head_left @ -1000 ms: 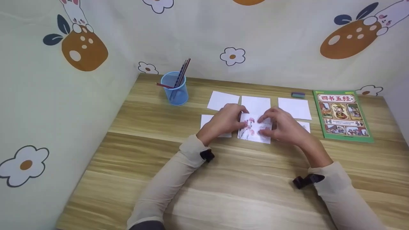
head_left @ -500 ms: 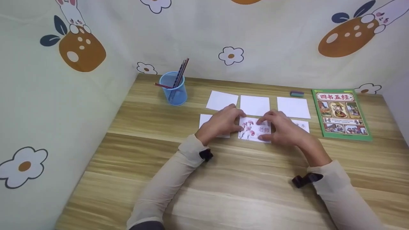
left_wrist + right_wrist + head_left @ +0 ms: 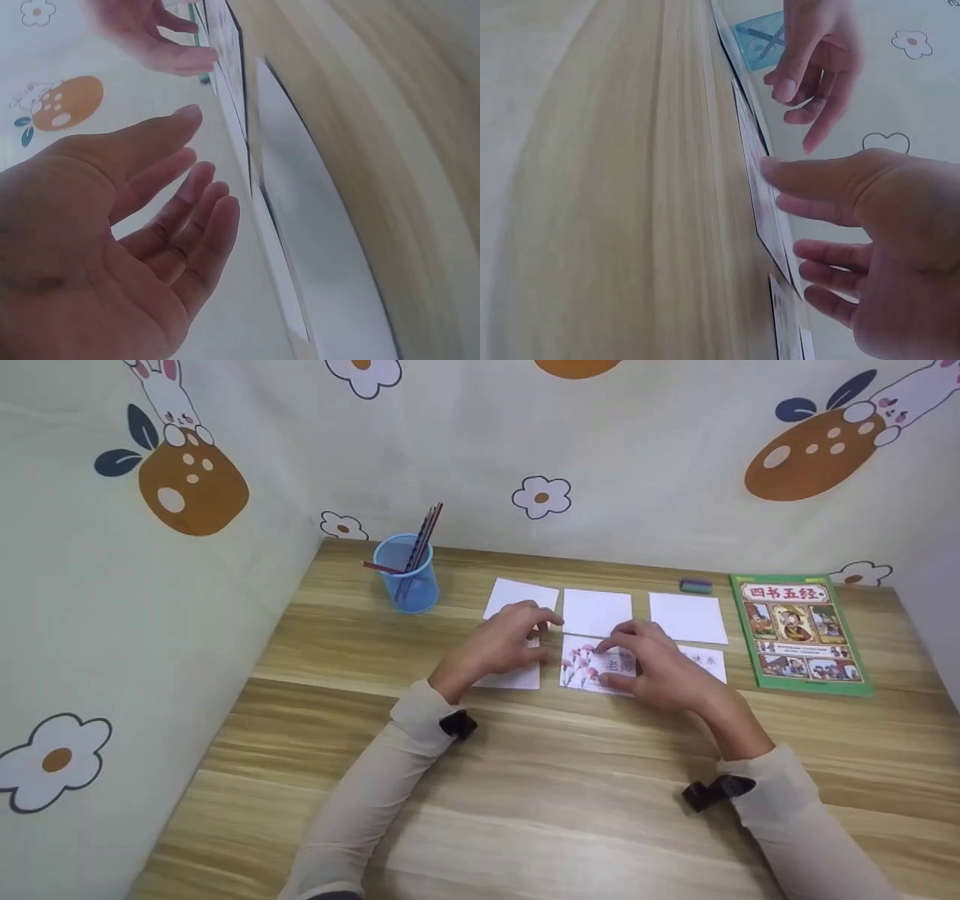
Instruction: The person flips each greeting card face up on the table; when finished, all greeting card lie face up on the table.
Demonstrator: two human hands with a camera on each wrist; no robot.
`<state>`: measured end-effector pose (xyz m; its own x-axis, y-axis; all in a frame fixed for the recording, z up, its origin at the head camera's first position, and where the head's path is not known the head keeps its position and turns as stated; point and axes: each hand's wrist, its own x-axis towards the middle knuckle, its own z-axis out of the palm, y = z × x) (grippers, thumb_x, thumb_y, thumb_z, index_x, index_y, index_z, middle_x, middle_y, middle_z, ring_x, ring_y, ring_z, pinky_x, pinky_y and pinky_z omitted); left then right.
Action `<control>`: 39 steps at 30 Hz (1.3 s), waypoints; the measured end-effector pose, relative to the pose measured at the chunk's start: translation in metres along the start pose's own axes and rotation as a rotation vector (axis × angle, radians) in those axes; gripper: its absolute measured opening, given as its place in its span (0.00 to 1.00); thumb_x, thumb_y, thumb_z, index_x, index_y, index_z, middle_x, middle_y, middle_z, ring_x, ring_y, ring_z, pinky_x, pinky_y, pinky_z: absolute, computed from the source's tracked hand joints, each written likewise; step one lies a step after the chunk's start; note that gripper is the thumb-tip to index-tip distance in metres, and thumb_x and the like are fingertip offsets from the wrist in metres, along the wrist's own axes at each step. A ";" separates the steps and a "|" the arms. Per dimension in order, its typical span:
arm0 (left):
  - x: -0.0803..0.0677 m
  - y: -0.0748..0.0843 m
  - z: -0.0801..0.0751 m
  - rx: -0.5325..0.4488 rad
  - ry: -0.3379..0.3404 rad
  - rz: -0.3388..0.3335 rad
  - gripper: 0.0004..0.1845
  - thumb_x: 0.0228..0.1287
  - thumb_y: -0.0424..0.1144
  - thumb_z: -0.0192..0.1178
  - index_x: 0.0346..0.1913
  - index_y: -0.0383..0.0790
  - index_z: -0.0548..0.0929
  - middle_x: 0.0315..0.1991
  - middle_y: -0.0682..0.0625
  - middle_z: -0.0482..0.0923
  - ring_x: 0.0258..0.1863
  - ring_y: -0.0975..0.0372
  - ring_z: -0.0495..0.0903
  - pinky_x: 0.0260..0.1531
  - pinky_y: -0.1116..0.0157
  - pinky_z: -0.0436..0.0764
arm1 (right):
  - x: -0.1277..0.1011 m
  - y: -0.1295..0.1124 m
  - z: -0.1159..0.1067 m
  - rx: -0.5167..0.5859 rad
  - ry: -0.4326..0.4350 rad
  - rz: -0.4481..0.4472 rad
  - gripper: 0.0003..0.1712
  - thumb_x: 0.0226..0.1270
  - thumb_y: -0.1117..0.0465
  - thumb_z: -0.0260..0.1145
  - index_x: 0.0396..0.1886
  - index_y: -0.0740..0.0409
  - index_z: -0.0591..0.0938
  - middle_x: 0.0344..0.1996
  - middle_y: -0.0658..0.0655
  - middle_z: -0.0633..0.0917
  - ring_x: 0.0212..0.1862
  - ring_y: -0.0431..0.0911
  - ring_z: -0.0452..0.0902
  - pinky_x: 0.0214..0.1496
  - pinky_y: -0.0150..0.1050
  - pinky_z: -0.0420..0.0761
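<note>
A card printed with pink flowers lies flat in the middle of the front row of cards on the wooden desk. My right hand rests on its right half with straight fingers; in the right wrist view the right hand touches the card's edge. My left hand is open over the white front-left card, fingers relaxed and holding nothing, as the left wrist view shows the hand just above that card. Another card with faint print lies to the right.
Three blank white cards form the back row. A blue cup of pencils stands at the back left. A green picture book lies at the right, with a small eraser behind it. Patterned walls enclose the desk.
The flower card, lifted at its far edge a second ago, now lies flat. My left hand has slid left off it to the front-left card. The right hand stays on the flower card.
</note>
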<state>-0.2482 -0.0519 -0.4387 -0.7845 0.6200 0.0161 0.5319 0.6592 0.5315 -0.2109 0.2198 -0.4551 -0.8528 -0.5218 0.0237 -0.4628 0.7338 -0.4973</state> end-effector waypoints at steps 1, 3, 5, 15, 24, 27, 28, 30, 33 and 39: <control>-0.004 -0.004 -0.002 -0.002 0.000 0.011 0.24 0.63 0.39 0.69 0.62 0.40 0.81 0.50 0.44 0.82 0.50 0.55 0.80 0.55 0.60 0.79 | 0.001 -0.004 0.002 0.007 0.011 -0.022 0.21 0.63 0.50 0.74 0.53 0.52 0.84 0.60 0.59 0.76 0.66 0.56 0.65 0.68 0.57 0.64; -0.012 -0.013 -0.007 -0.010 -0.010 0.016 0.25 0.62 0.40 0.70 0.62 0.40 0.81 0.52 0.43 0.82 0.53 0.54 0.79 0.58 0.58 0.77 | 0.005 -0.015 0.006 0.028 0.021 -0.057 0.19 0.64 0.51 0.73 0.52 0.51 0.85 0.59 0.58 0.76 0.65 0.54 0.66 0.69 0.55 0.66; -0.021 -0.022 -0.012 -0.014 -0.029 -0.006 0.28 0.60 0.42 0.72 0.63 0.41 0.80 0.54 0.43 0.80 0.56 0.54 0.76 0.61 0.56 0.74 | 0.010 -0.026 0.013 0.041 0.012 -0.091 0.17 0.65 0.50 0.72 0.51 0.48 0.85 0.59 0.56 0.77 0.65 0.52 0.66 0.69 0.54 0.68; -0.057 -0.055 -0.032 -0.041 -0.113 -0.134 0.33 0.56 0.48 0.75 0.66 0.51 0.79 0.60 0.47 0.74 0.59 0.55 0.68 0.61 0.55 0.72 | 0.036 -0.070 0.043 0.060 -0.092 -0.196 0.20 0.65 0.50 0.72 0.55 0.50 0.84 0.67 0.60 0.74 0.71 0.53 0.63 0.70 0.58 0.67; -0.065 -0.056 -0.032 -0.024 -0.170 -0.191 0.42 0.47 0.49 0.80 0.68 0.55 0.76 0.58 0.46 0.69 0.57 0.55 0.66 0.57 0.55 0.74 | 0.037 -0.077 0.051 0.005 -0.173 -0.168 0.25 0.67 0.48 0.69 0.62 0.48 0.81 0.70 0.57 0.72 0.74 0.53 0.62 0.77 0.54 0.62; -0.064 -0.054 -0.032 -0.024 -0.140 -0.173 0.39 0.49 0.45 0.80 0.67 0.52 0.77 0.58 0.45 0.71 0.56 0.54 0.69 0.57 0.56 0.74 | 0.035 -0.077 0.051 0.023 -0.157 -0.179 0.24 0.67 0.48 0.69 0.60 0.50 0.82 0.70 0.57 0.73 0.75 0.53 0.62 0.77 0.54 0.62; -0.063 -0.053 -0.032 -0.033 -0.123 -0.166 0.38 0.50 0.43 0.79 0.67 0.51 0.77 0.58 0.45 0.72 0.56 0.53 0.70 0.57 0.56 0.75 | 0.035 -0.077 0.051 0.029 -0.152 -0.180 0.24 0.68 0.47 0.69 0.60 0.50 0.82 0.70 0.57 0.73 0.74 0.53 0.62 0.77 0.54 0.62; -0.061 -0.052 -0.033 -0.077 -0.076 -0.155 0.35 0.54 0.39 0.76 0.66 0.49 0.77 0.57 0.44 0.74 0.55 0.52 0.73 0.55 0.57 0.77 | 0.035 -0.077 0.051 0.046 -0.137 -0.178 0.25 0.68 0.47 0.68 0.61 0.51 0.81 0.69 0.55 0.74 0.74 0.51 0.64 0.76 0.53 0.64; -0.057 -0.048 -0.034 -0.201 0.012 -0.117 0.30 0.58 0.35 0.73 0.65 0.47 0.78 0.55 0.41 0.78 0.51 0.52 0.80 0.51 0.60 0.82 | 0.035 -0.078 0.052 0.080 -0.102 -0.161 0.29 0.69 0.45 0.67 0.66 0.51 0.77 0.66 0.53 0.76 0.71 0.48 0.68 0.74 0.50 0.68; -0.051 -0.037 -0.033 -0.427 0.174 -0.024 0.21 0.62 0.42 0.71 0.58 0.49 0.82 0.52 0.48 0.82 0.45 0.60 0.86 0.47 0.65 0.86 | 0.040 -0.081 0.052 0.277 0.030 -0.100 0.36 0.65 0.38 0.68 0.70 0.41 0.72 0.57 0.51 0.84 0.57 0.45 0.82 0.60 0.45 0.83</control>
<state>-0.2380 -0.1220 -0.4317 -0.8564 0.5017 0.1219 0.3623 0.4157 0.8342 -0.1948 0.1172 -0.4591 -0.8149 -0.5695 0.1082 -0.4648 0.5304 -0.7090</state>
